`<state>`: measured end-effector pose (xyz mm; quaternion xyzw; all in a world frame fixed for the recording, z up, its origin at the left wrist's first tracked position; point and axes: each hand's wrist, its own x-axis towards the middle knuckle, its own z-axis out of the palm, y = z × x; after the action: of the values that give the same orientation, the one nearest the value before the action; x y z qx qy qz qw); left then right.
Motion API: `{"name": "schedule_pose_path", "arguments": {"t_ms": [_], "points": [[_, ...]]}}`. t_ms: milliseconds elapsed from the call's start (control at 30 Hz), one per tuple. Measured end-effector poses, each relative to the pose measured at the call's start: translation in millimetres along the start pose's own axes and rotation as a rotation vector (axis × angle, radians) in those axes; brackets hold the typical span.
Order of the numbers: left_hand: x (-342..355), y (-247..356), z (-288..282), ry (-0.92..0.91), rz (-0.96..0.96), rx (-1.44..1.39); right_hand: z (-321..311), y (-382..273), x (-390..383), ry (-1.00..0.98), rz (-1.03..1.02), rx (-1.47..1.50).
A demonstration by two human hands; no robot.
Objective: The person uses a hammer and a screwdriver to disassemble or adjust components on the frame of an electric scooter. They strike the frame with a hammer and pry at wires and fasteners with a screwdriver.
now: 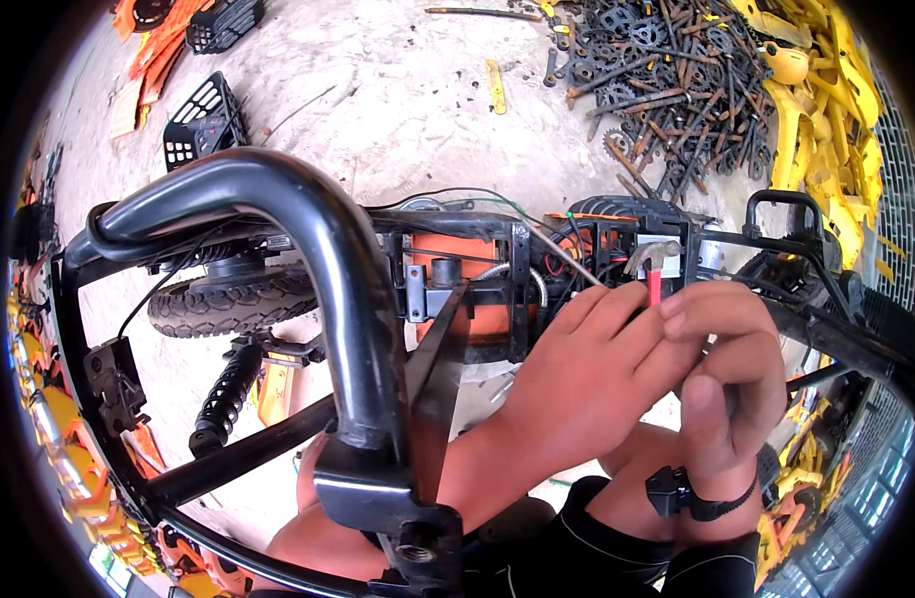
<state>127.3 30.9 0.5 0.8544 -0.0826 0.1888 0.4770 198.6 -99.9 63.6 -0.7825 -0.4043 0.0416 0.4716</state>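
at the far left a pile of orange plastic panels [158, 45] and two black baskets [203, 125] lie on the concrete floor [398, 110], set well clear of the work. nearer, a black tubular frame [278, 199] arches across the view, so close to the camera that it looks oversized. behind it sits a small knobby tyre [228, 299], with a coil spring shock [223, 394] slanting below. the frame seems to be resting on its side or upside down, which would leave its inner parts open from above.

in the middle, an orange housing [467, 289] sits inside the frame with thin wires [497, 204] and a corrugated hose [522, 274] running over it, all exposed and within reach.

right of centre, the left hand [587, 369] reaches in from below, fingers stretched forward and lying over the right hand, apparently steadying it; its grip is loose, pressing rather than clutching, and i cannot tell whether it holds anything itself. the right hand [727, 389], with a black wrist strap [692, 493], is clenched round a small hammer [654, 264] with a metal head and a red handle, only the top of which pokes out above the fingers. the hammer stands upright, just in front of the black bracket [617, 239] in the frame, held short, which suits small controlled taps in a tight space.

at the upper right, a heap of dark sprockets and rods [667, 90] lies on the floor beside stacked yellow panels [826, 120], seemingly sorted by kind.
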Motion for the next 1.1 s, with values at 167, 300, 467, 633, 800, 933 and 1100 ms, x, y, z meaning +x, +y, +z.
{"name": "schedule_pose_path", "arguments": {"t_ms": [167,300,467,633,800,933,1100], "points": [[-2.9,4.9,-0.6,-0.029,0.034,-0.016,-1.9,-7.0,-4.3,0.038,0.011,0.029],[-4.7,4.5,0.5,-0.018,0.029,-0.013,-0.3,-5.9,-5.4,0.045,0.012,0.034],[-4.0,6.0,-0.8,-0.015,0.025,-0.021,-1.4,-7.0,-4.9,0.039,0.01,0.03],[-2.5,5.2,1.9,0.008,0.03,-0.017,-1.2,-4.8,-6.1,0.056,0.011,0.041],[-1.9,6.2,-0.1,0.005,0.025,-0.011,-2.1,-5.3,-6.0,0.04,0.013,0.038],[-2.3,5.7,0.5,0.002,0.022,-0.013,-2.0,-4.9,-5.4,0.037,0.013,0.04],[-2.9,5.3,-0.4,-0.002,0.025,0.001,-1.7,-6.6,-4.2,0.033,0.017,0.036]]}}
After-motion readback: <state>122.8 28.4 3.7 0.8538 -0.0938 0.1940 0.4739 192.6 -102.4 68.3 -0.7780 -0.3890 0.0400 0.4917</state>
